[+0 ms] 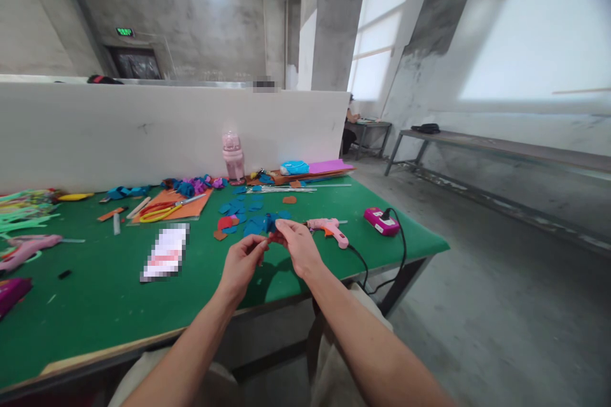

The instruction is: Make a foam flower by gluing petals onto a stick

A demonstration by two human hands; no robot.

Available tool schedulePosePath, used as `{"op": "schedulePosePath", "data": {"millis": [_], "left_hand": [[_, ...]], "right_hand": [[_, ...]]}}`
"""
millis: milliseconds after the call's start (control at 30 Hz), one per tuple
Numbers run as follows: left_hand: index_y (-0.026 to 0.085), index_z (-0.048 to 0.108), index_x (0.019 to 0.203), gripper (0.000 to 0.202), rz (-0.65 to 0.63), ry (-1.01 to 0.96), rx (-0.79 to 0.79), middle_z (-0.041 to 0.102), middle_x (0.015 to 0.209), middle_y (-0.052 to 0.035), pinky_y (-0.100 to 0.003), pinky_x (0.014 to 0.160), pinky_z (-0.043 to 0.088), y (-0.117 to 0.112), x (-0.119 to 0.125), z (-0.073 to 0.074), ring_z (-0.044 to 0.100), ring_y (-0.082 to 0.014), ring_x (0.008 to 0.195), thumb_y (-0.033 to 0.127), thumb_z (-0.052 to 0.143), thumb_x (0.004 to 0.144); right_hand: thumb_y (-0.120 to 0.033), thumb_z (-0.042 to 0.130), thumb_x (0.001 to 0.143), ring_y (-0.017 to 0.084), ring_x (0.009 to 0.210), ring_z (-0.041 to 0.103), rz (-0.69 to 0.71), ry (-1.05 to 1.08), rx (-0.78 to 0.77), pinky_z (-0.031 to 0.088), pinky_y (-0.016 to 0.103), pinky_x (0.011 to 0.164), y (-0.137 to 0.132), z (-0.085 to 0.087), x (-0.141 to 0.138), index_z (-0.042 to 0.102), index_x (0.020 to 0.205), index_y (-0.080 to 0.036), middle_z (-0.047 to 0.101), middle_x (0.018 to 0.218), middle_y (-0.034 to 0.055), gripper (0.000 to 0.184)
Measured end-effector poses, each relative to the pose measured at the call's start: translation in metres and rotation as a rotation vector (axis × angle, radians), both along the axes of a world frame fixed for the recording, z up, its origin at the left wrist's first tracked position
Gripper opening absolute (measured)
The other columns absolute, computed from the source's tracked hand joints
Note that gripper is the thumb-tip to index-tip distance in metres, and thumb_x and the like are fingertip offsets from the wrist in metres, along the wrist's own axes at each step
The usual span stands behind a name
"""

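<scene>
Both my hands are raised over the near edge of the green table (109,292). My left hand (242,262) and my right hand (298,245) are pinched together on a small dark red felt piece (273,238) held between their fingertips. Just beyond them lie blue felt petals (255,224) and a red felt piece (224,222). A pink glue gun (328,229) rests on the table right of my right hand, its black cord running off the edge.
A magenta power box (380,220) sits near the right corner. Scissors with red and yellow handles (165,208) lie on orange felt. A pink bottle (233,157) stands by the white partition (143,133). Another pink glue gun (26,249) lies at far left.
</scene>
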State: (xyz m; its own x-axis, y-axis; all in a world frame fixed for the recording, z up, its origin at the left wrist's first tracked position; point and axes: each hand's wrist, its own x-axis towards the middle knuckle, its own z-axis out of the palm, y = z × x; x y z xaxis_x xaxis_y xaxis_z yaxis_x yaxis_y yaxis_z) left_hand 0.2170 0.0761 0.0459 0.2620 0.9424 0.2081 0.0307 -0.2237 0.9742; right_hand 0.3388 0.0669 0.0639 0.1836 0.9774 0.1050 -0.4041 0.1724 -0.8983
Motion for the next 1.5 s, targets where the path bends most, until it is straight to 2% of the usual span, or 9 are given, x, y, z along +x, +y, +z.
{"op": "schedulePosePath", "data": {"millis": [500,633,733,867,1033,1167,1300,1400,1500], "left_hand": [[0.015,0.059,0.070,0.026,0.010,-0.002,-0.021,0.046,0.051,0.0041,-0.020,0.048,0.028,0.001,0.000,0.000,0.037,-0.0081,0.049,0.041,0.058,0.068],[0.015,0.060,0.071,0.027,0.021,-0.005,-0.017,0.048,0.052,0.0033,-0.021,0.049,0.029,0.001,0.000,0.001,0.039,-0.0086,0.050,0.042,0.058,0.068],[0.015,0.061,0.071,0.028,0.027,-0.004,-0.016,0.048,0.052,0.0033,-0.020,0.049,0.030,0.001,0.000,0.001,0.040,-0.0088,0.050,0.042,0.059,0.067],[0.015,0.061,0.070,0.027,0.041,-0.014,-0.002,0.048,0.050,0.0041,-0.020,0.049,0.030,0.002,0.000,0.000,0.040,-0.0082,0.049,0.042,0.059,0.067],[0.015,0.061,0.067,0.027,0.059,-0.029,0.000,0.049,0.050,0.0041,-0.020,0.050,0.032,0.001,0.001,-0.001,0.042,-0.0079,0.049,0.042,0.059,0.067],[0.015,0.062,0.073,0.025,0.032,-0.069,-0.038,0.052,0.054,0.0034,-0.020,0.050,0.034,-0.001,0.002,-0.001,0.043,-0.0078,0.050,0.040,0.060,0.067],[0.016,0.063,0.085,0.028,0.038,-0.133,-0.073,0.059,0.069,0.0007,-0.019,0.051,0.036,0.004,-0.003,0.001,0.047,-0.0079,0.055,0.036,0.063,0.065],[0.017,0.064,0.087,0.028,0.085,-0.149,-0.053,0.061,0.079,-0.0016,-0.018,0.053,0.037,0.010,-0.010,0.001,0.050,-0.0085,0.063,0.035,0.064,0.065],[0.018,0.064,0.085,0.025,0.050,-0.180,-0.075,0.062,0.076,-0.0006,-0.018,0.055,0.037,0.013,-0.012,-0.001,0.050,-0.0081,0.063,0.034,0.063,0.066]], "right_hand": [[-0.036,0.062,0.062,0.011,0.059,0.050,0.025,0.022,-0.003,0.045,0.025,0.063,-0.001,0.002,0.000,0.059,0.059,-0.018,0.054,0.057,-0.0022,0.019],[-0.031,0.062,0.063,0.012,0.066,0.054,0.108,-0.024,0.051,0.044,0.026,0.069,-0.002,0.002,-0.001,0.063,0.071,-0.018,0.061,0.068,-0.0007,0.015],[-0.025,0.064,0.060,0.014,0.075,0.056,0.150,-0.092,0.106,0.043,0.026,0.073,-0.002,0.000,-0.003,0.063,0.083,-0.019,0.064,0.078,0.0009,0.024],[-0.022,0.065,0.058,0.014,0.077,0.056,0.137,-0.134,0.101,0.043,0.026,0.073,-0.002,-0.003,-0.005,0.062,0.082,-0.019,0.064,0.080,0.0007,0.025],[-0.022,0.061,0.063,0.012,0.068,0.056,0.098,-0.133,0.125,0.043,0.024,0.066,-0.003,-0.006,-0.011,0.062,0.078,-0.019,0.063,0.072,-0.0017,0.015],[-0.023,0.062,0.063,0.012,0.067,0.056,0.059,-0.124,0.111,0.044,0.024,0.066,-0.002,-0.006,-0.013,0.062,0.078,-0.019,0.064,0.070,-0.0015,0.016],[-0.024,0.066,0.059,0.013,0.072,0.059,0.022,-0.099,0.109,0.043,0.027,0.074,-0.001,-0.003,-0.006,0.061,0.078,-0.018,0.065,0.072,-0.0006,0.020],[-0.022,0.070,0.056,0.013,0.071,0.060,0.102,-0.028,0.060,0.044,0.028,0.075,-0.003,-0.001,0.000,0.059,0.082,-0.017,0.066,0.071,-0.0011,0.028],[-0.019,0.072,0.055,0.011,0.068,0.060,0.222,0.066,-0.008,0.045,0.027,0.073,-0.006,-0.002,0.003,0.056,0.085,-0.017,0.065,0.069,-0.0017,0.034]]}}
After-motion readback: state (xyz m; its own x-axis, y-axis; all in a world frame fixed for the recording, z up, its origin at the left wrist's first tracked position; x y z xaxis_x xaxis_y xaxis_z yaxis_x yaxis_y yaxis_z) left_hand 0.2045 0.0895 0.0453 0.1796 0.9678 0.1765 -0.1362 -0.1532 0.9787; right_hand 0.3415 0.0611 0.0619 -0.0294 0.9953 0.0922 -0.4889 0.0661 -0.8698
